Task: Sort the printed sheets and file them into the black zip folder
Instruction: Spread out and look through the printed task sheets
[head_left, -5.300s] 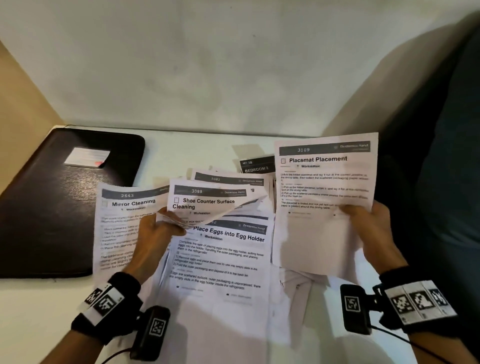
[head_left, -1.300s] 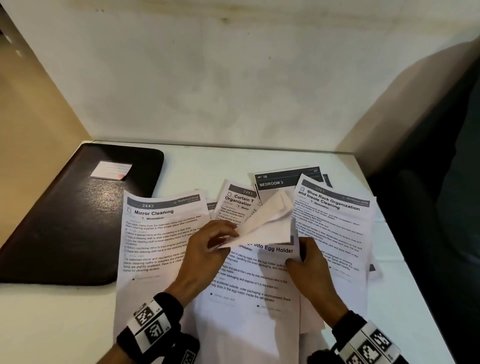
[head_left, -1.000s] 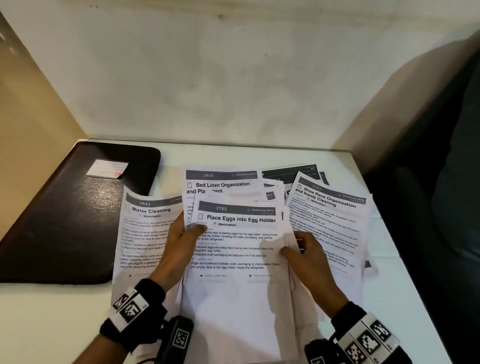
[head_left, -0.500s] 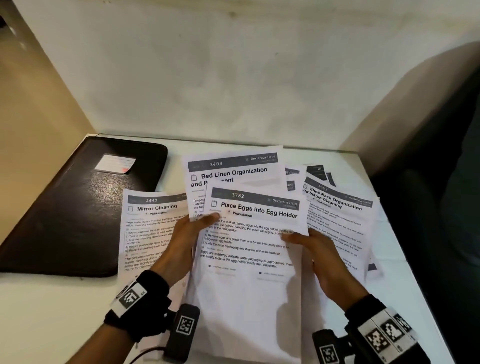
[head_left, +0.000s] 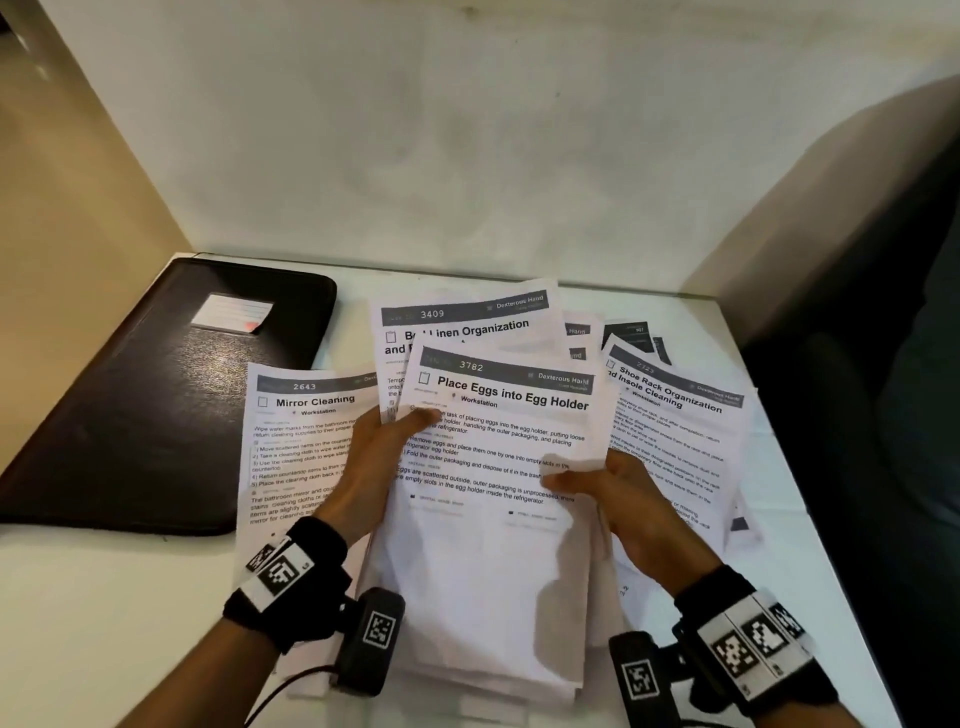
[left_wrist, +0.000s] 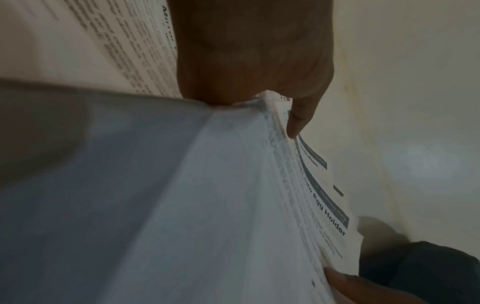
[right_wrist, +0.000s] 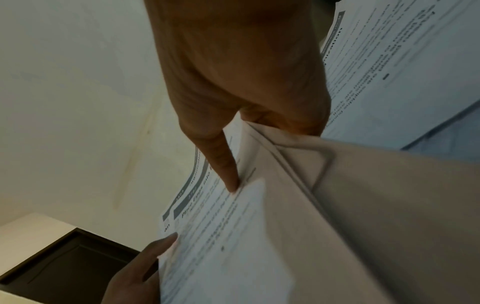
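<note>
Both hands hold one stack of printed sheets (head_left: 493, 545) lifted off the white table. Its top page reads "Place Eggs into Egg Holder" (head_left: 511, 395); behind it a "Bed Linen Organization" sheet (head_left: 467, 325) sticks up. My left hand (head_left: 379, 457) grips the stack's left edge (left_wrist: 275, 115), thumb on top. My right hand (head_left: 597, 480) pinches the right edge (right_wrist: 249, 164), thumb on the page. A "Mirror Cleaning" sheet (head_left: 301, 447) lies to the left, a "Shoe Rack Organization" sheet (head_left: 680, 431) to the right. The black zip folder (head_left: 156, 405) lies closed at the far left.
The white table (head_left: 104, 597) stands in a corner, a white wall (head_left: 467, 130) behind and a beige panel (head_left: 62, 208) on the left. A few dark-headed sheets (head_left: 634, 338) lie behind the stack. The table's right edge drops into a dark area (head_left: 857, 415).
Earlier my left hand folded a sheet down onto the pile. Since then both hands have gathered the stack and tilted it up towards me, with the Bed Linen sheet now rising behind it.
</note>
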